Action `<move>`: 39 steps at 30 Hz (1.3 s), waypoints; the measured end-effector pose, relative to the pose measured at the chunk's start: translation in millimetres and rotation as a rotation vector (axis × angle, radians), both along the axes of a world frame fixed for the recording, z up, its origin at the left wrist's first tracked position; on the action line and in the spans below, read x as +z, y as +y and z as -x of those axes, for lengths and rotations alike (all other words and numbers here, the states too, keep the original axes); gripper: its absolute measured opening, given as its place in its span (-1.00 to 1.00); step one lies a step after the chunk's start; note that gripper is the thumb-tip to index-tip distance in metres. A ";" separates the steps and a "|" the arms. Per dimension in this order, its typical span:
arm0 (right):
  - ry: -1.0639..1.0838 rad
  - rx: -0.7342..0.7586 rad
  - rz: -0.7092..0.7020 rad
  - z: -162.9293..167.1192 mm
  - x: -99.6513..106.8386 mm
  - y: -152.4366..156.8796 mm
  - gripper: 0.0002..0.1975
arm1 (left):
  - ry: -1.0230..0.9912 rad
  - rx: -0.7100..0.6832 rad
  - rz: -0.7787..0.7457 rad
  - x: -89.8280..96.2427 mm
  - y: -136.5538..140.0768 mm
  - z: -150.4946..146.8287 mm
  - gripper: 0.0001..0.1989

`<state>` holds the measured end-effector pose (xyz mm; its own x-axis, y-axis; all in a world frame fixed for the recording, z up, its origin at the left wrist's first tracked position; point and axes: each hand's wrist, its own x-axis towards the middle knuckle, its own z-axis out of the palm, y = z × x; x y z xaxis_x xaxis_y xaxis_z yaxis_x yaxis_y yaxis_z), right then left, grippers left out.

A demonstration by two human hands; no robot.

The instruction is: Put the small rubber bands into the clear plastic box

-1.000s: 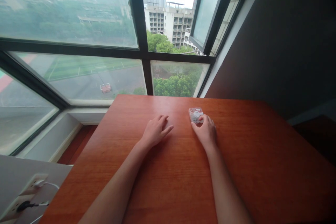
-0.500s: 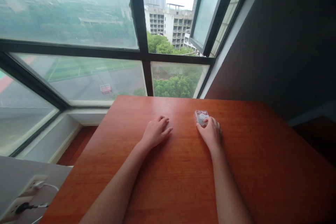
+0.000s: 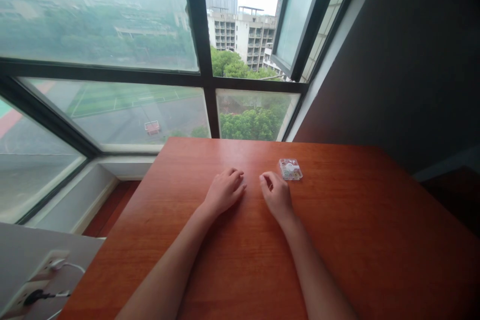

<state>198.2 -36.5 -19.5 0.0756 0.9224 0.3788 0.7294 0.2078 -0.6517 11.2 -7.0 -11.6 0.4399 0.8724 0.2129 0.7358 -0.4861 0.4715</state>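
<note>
A small clear plastic box [image 3: 290,169] lies on the reddish-brown wooden table [image 3: 243,260], toward its far side. Its contents are small, mixed in colour and too tiny to name; a whitish patch shows on top. Just left of the box, apart from it, is my right hand [image 3: 276,193], thumb and forefinger pinched together. Whether a small thing sits in that pinch, I cannot make out. My left hand [image 3: 223,191] rests on the tabletop further left, fingers loosely curved and thumb apart, holding nothing. A short stretch of bare wood lies between the two hands.
Beyond the table's far edge stand dark-framed windows [image 3: 208,80], with one pane [image 3: 296,30] swung outward. A dark wall [image 3: 393,70] rises on the right. Sockets with a black plug [image 3: 33,297] and a white plug [image 3: 57,264] are at the lower left.
My right hand has let go of the clear box and moved left, its fingers drawing into a pinch. The box stays in place; my left hand has barely moved.
</note>
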 end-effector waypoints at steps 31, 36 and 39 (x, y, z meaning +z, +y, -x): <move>-0.293 0.131 0.180 17.6 0.2 -7.3 -0.75 | -0.102 -0.154 0.075 -6.7 -5.1 -14.0 -0.79; -0.294 0.128 0.185 17.4 -0.4 -7.5 -0.75 | -0.101 -0.152 0.072 -7.2 -5.0 -14.1 -0.80; -0.293 0.134 0.199 17.1 -0.8 -7.2 -0.76 | -0.104 -0.154 0.070 -8.2 -4.6 -14.3 -0.81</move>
